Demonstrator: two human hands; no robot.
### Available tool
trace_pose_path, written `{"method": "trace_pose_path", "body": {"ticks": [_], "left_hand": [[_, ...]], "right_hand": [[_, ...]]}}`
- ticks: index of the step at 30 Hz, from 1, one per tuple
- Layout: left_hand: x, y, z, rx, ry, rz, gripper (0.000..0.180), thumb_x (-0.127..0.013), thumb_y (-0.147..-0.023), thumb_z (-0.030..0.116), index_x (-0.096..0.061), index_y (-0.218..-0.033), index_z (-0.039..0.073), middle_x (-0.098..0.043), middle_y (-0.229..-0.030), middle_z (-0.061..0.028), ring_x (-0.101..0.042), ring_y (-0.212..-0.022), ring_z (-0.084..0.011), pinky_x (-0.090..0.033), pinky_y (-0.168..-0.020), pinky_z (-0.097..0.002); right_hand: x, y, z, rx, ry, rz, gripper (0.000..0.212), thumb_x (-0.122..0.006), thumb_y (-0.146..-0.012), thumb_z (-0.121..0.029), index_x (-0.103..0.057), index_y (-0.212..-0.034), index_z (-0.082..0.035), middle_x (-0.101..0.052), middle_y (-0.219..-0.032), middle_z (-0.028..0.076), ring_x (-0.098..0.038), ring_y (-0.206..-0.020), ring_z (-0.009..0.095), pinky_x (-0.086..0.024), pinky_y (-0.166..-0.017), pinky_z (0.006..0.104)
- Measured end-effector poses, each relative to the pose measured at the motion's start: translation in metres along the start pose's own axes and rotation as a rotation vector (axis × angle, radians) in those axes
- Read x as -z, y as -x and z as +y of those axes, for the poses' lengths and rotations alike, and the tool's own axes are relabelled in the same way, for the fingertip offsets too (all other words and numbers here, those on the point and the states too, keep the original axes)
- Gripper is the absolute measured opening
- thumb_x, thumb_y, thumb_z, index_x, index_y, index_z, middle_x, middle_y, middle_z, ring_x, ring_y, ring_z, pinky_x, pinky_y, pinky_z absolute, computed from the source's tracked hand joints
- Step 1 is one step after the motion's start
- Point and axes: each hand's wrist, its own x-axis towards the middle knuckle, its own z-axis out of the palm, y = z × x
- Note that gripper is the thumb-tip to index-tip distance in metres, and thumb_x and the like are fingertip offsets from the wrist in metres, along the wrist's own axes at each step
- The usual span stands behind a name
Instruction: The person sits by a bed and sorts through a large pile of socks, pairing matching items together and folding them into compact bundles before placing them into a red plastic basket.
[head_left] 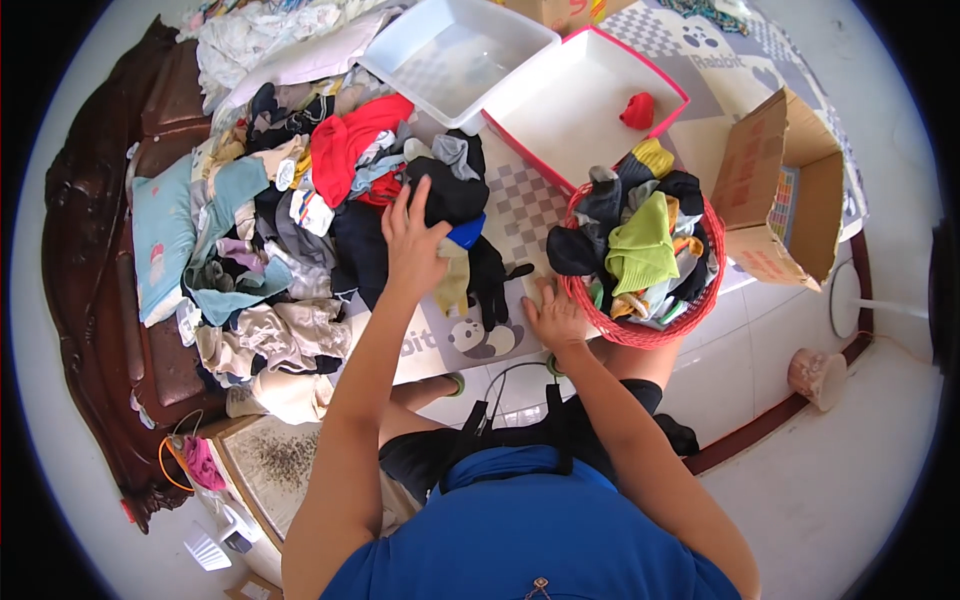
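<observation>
My left hand (pixel 413 245) reaches over the right side of a large clothes pile, its fingers stretched out and apart. Its fingertips are at a black piece of clothing (pixel 450 192), and nothing shows in its grip. My right hand (pixel 556 316) lies with spread fingers on the bed's front edge, beside the red woven basket (pixel 668 330). Small garments that look like socks heap up in the basket, a lime green one (pixel 642 245) on top. Between the hands lie a black glove-like piece (pixel 488 283) and a pale yellow-green cloth (pixel 453 280). A red garment (pixel 345 145) tops the pile.
Behind the pile stand a translucent plastic bin (pixel 455 65) and a pink-rimmed white box (pixel 545 100) holding a crumpled red cloth (pixel 637 111). An open cardboard box (pixel 750 190) sits right of the basket. At the left are a light blue pillow (pixel 162 240) and the dark wooden headboard (pixel 85 260).
</observation>
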Motion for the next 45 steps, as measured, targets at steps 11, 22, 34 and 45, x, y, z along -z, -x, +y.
{"method": "trace_pose_path", "body": {"ticks": [11, 22, 34, 45], "left_hand": [[-0.075, -0.053, -0.036, 0.253, 0.430, -0.055, 0.036, -0.078, -0.055, 0.016, -0.063, -0.086, 0.005, -0.060, -0.098, -0.0088, -0.056, -0.087, -0.0359, -0.046, -0.078, -0.0391], [0.058, -0.063, -0.048, 0.507, 1.590, 0.672, 0.024, -0.063, -0.080, 0.001, -0.053, -0.103, 0.003, -0.063, -0.094, -0.0095, -0.064, -0.081, -0.0209, -0.052, -0.072, -0.0337], [0.113, -0.081, -0.020, 0.568, 1.320, 0.477, 0.025, -0.066, -0.084, 0.019, -0.059, -0.101, 0.001, -0.063, -0.093, -0.0053, -0.059, -0.079, -0.0125, -0.045, -0.074, -0.0250], [0.142, -0.100, 0.125, 0.127, 1.878, 0.512, 0.041, -0.063, -0.085, 0.017, -0.045, -0.118, 0.003, -0.060, -0.105, -0.0098, -0.062, -0.091, -0.0200, -0.051, -0.079, -0.0320]], "right_hand": [[0.007, -0.008, -0.001, 0.045, 0.021, 0.143, 0.042, -0.056, -0.081, -0.040, -0.054, -0.109, -0.009, -0.056, -0.102, 0.019, -0.055, -0.093, 0.036, -0.044, -0.080, 0.0457], [0.012, -0.005, -0.004, 0.081, 0.079, 0.212, 0.036, -0.055, -0.081, -0.039, -0.053, -0.099, -0.008, -0.055, -0.084, 0.016, -0.056, -0.080, 0.033, -0.045, -0.068, 0.0443], [0.010, -0.003, -0.002, 0.076, 0.014, 0.245, 0.038, -0.053, -0.082, -0.038, -0.052, -0.106, -0.008, -0.057, -0.097, 0.020, -0.055, -0.092, 0.037, -0.043, -0.081, 0.0471], [0.009, -0.003, -0.001, 0.057, 0.007, 0.151, 0.036, -0.052, -0.083, -0.035, -0.051, -0.104, -0.007, -0.053, -0.107, 0.022, -0.052, -0.101, 0.038, -0.041, -0.086, 0.0480]]}}
